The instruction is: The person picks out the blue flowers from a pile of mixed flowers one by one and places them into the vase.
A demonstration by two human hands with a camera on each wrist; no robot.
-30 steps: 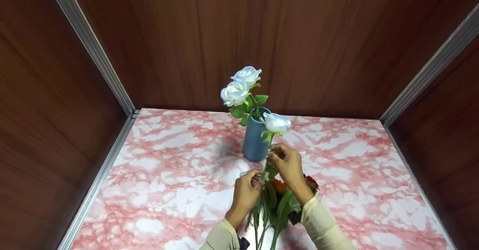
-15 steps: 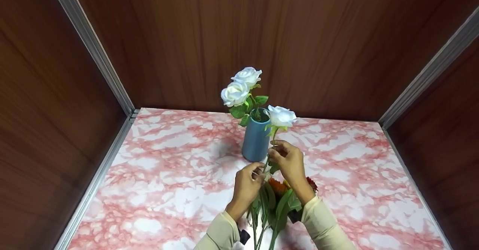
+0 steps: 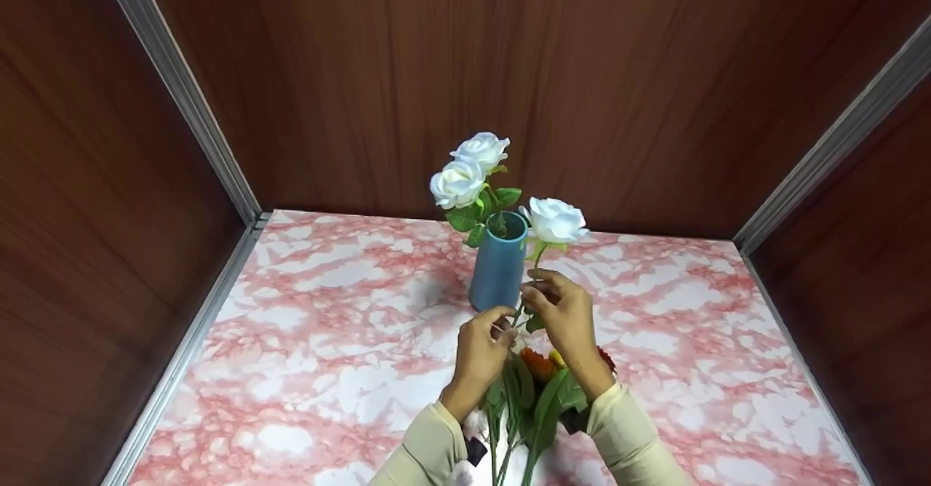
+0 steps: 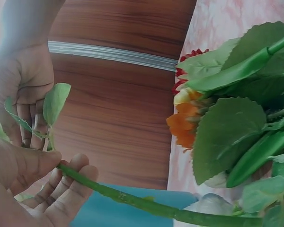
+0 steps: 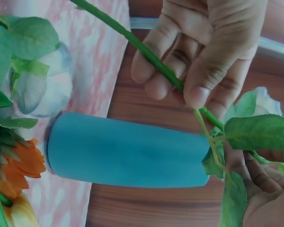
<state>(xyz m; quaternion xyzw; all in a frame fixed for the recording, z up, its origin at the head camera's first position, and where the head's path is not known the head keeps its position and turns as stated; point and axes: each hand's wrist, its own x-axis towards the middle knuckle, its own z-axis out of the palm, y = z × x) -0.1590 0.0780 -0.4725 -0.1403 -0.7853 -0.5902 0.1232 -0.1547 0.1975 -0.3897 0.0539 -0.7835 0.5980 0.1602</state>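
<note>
A single white rose (image 3: 556, 220) is held upright just right of the blue vase (image 3: 498, 275), leaning slightly right. My left hand (image 3: 484, 351) pinches its green stem (image 4: 128, 201) between thumb and fingers. Higher up, beside the leaves, my right hand (image 3: 566, 315) holds the same stem with thumb and fingertips. The right wrist view shows the left hand (image 5: 203, 56) pinching just below a leafy side shoot (image 5: 258, 135). Two white roses (image 3: 457, 182) with green leaves stand in the vase, tilted left.
Under my forearms lies a bunch of flowers with long stems and broad leaves (image 3: 549, 406), including an orange flower (image 3: 537, 364) and a dark red one. The pink-and-white marbled tabletop (image 3: 342, 391) is enclosed by brown wood-grain panels (image 3: 364, 86) with metal edging.
The held white rose has moved up and to the right, away from the vase mouth. My left hand has risen slightly along with it. The roses in the vase stay put.
</note>
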